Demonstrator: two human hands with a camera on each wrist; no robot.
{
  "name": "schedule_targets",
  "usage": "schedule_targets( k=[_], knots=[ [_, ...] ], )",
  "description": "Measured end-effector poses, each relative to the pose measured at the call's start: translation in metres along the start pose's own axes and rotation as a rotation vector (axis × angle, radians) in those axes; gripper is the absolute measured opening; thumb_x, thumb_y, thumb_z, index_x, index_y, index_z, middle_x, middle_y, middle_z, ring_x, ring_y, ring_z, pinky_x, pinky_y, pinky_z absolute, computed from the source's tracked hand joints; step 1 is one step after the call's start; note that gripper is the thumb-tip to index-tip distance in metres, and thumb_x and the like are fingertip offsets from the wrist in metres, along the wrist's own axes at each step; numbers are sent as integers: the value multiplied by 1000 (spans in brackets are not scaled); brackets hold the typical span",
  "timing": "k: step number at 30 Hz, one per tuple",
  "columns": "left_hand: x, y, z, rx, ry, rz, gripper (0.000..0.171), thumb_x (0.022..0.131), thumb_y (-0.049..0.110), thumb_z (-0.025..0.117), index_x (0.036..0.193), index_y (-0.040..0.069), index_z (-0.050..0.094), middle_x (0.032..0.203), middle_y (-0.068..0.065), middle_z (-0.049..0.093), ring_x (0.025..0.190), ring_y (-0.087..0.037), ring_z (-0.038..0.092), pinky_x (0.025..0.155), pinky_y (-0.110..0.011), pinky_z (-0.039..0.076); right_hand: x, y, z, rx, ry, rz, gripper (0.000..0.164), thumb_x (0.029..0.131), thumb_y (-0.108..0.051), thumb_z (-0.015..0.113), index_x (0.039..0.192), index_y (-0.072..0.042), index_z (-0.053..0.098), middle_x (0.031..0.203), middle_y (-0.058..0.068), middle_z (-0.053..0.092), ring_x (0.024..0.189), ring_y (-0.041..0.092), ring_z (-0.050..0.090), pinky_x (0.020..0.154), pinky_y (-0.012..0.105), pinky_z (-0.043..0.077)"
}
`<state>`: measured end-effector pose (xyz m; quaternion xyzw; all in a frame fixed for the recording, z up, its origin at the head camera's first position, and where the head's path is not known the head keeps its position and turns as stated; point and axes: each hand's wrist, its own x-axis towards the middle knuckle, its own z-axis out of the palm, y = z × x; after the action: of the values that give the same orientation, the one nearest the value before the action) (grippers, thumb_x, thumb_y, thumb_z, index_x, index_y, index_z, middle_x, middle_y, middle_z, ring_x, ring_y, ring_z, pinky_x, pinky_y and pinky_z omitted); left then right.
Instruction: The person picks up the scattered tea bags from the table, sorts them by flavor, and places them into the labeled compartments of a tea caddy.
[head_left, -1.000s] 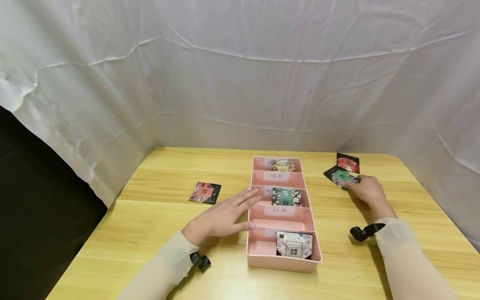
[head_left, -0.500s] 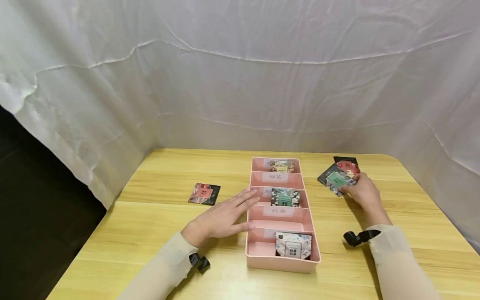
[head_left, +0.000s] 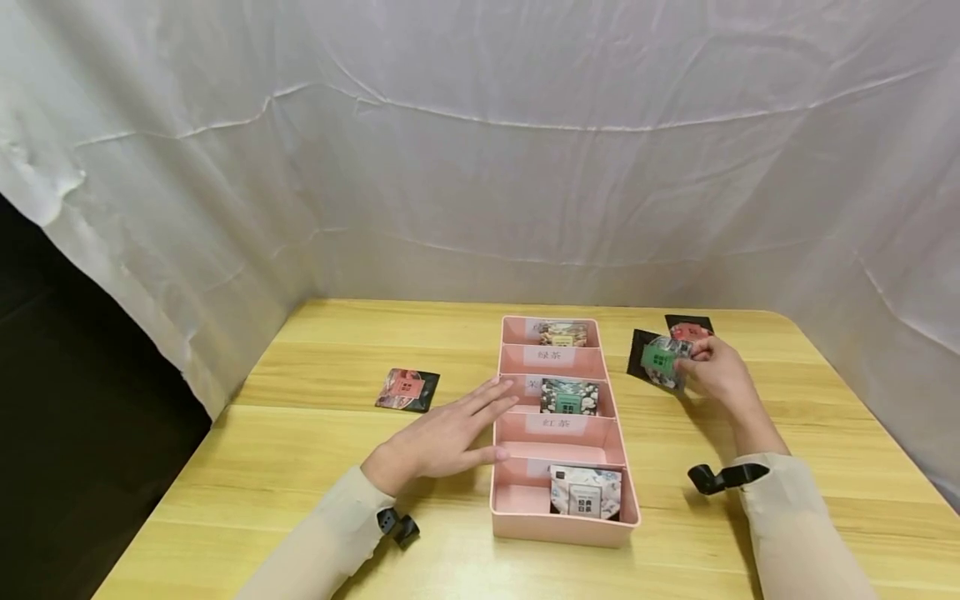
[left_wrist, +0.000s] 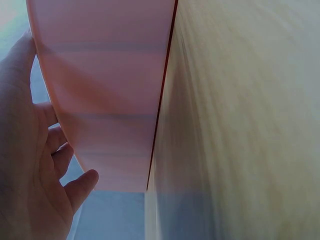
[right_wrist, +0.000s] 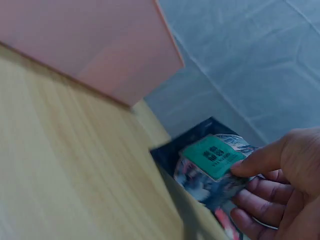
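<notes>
My right hand (head_left: 722,372) pinches a dark tea bag sachet with a green label (head_left: 657,359) by its right edge, thumb on the printed face. In the right wrist view this sachet (right_wrist: 207,160) is tilted up over the table. Just behind it lies a black sachet with a red label (head_left: 689,327), partly covered. My left hand (head_left: 444,433) rests its straight fingers on the left rim of a pink divided box (head_left: 558,533). The left wrist view shows those fingers along the rim, above the box's side wall (left_wrist: 105,85).
Inside the box are a yellow-label sachet (head_left: 564,334), a green-label floral sachet (head_left: 569,397) and a white sachet (head_left: 587,492), in separate compartments with paper labels. A red-label sachet (head_left: 407,389) lies left on the wooden table (head_left: 247,475). Pale curtains (head_left: 480,183) hang behind.
My right hand has drawn the green-label sachet slightly left, off the red-label one, and tilted it up. My left hand stays at the box rim.
</notes>
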<state>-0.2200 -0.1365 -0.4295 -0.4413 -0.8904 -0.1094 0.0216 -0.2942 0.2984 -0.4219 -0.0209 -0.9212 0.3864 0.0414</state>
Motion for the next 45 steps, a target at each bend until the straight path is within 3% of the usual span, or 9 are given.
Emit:
schedule_targets(
  k=[8, 16, 21, 24, 35, 45],
  knots=[
    [0, 0, 0, 2, 2, -1, 78, 100, 62, 30, 158, 14, 13, 164, -3, 2, 149, -21, 4, 117, -41, 22, -11, -29, -4, 125, 121, -90, 36, 95, -18, 64, 117, 8, 52, 101, 17, 61, 77, 5, 54, 61, 16, 47],
    [0, 0, 1, 1, 10, 0, 78, 100, 62, 31, 158, 14, 13, 165, -3, 3, 149, -23, 6, 117, -43, 24, -22, -55, -5, 210, 219, -191, 34, 96, -19, 64, 120, 5, 58, 92, -5, 64, 80, -2, 58, 67, 9, 49],
    [0, 0, 1, 2, 9, -2, 78, 100, 63, 30, 159, 15, 13, 165, -2, 2, 149, -22, 6, 118, -40, 21, -28, -72, -2, 187, 256, -294, 29, 96, -17, 65, 118, 2, 64, 95, 5, 67, 80, 1, 60, 65, 9, 49],
    [1, 0, 1, 2, 5, -4, 77, 100, 63, 30, 159, 15, 13, 165, -2, 2, 149, -23, 7, 118, -40, 21, -32, -80, 1, 182, 255, -341, 27, 96, -16, 65, 117, 0, 66, 96, 11, 68, 80, 2, 60, 65, 10, 49],
    [2, -2, 2, 2, 8, -4, 78, 100, 63, 30, 159, 15, 13, 165, -2, 2, 149, -22, 6, 118, -41, 22, -41, -99, 15, 171, 202, -419, 23, 97, -16, 64, 115, -3, 68, 95, 13, 68, 75, 13, 58, 60, 14, 47],
    [2, -1, 1, 0, 10, -4, 77, 100, 62, 31, 159, 15, 13, 165, -2, 2, 149, -22, 6, 117, -42, 22, -53, -115, 27, 204, 104, -438, 24, 97, -18, 64, 117, -7, 68, 99, 11, 68, 76, 18, 56, 59, 19, 47]
  ],
)
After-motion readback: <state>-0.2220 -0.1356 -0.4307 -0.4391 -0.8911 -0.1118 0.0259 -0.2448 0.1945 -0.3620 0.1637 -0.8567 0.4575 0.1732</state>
